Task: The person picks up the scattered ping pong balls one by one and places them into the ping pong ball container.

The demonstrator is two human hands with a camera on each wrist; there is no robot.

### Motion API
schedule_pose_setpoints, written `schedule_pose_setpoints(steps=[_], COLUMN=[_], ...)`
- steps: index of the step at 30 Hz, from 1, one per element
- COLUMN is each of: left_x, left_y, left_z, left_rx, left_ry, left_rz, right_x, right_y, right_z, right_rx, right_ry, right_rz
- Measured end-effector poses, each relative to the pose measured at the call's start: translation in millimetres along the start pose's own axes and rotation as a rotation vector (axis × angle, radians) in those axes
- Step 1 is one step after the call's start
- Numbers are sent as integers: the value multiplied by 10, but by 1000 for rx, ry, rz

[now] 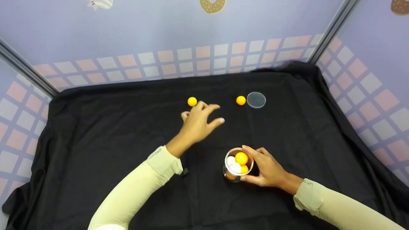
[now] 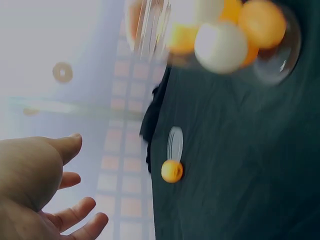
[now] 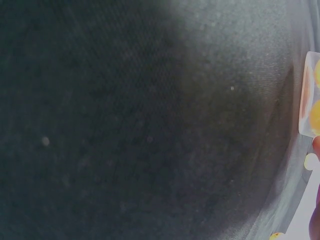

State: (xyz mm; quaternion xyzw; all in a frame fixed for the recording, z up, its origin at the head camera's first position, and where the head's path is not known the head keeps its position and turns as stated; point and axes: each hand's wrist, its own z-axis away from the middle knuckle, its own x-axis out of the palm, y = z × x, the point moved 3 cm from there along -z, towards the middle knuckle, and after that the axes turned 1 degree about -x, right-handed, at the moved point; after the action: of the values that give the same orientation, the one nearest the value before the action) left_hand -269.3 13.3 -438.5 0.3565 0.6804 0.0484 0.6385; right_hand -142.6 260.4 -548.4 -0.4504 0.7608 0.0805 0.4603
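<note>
My right hand grips a clear jar from its right side, thumb and fingers around the wall. Orange balls and white balls, ping-pong sized, fill the jar; the left wrist view shows them blurred through its wall. My left hand hovers over the cloth with its fingers spread and nothing in them. Just beyond its fingertips lies a loose orange ball. Farther right, another orange ball sits beside a round clear lid. Only a sliver of the jar appears at the right wrist view's edge.
A black cloth covers the table, wrinkled along its edges. Behind it stands a lilac wall panel with a band of pink and white squares, and side panels rise at the left and right.
</note>
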Motion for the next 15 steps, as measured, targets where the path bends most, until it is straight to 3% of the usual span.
schedule_pose_setpoints(steps=[9, 15], left_x=[-110, -96], left_y=[-415, -637], left_z=[-422, -628], left_rx=[-156, -237], left_ry=[54, 58], left_rz=[-30, -49], right_x=[12, 13], right_y=[4, -2], right_z=[3, 8], right_rx=[17, 29], right_ry=[-9, -14], right_rz=[5, 12])
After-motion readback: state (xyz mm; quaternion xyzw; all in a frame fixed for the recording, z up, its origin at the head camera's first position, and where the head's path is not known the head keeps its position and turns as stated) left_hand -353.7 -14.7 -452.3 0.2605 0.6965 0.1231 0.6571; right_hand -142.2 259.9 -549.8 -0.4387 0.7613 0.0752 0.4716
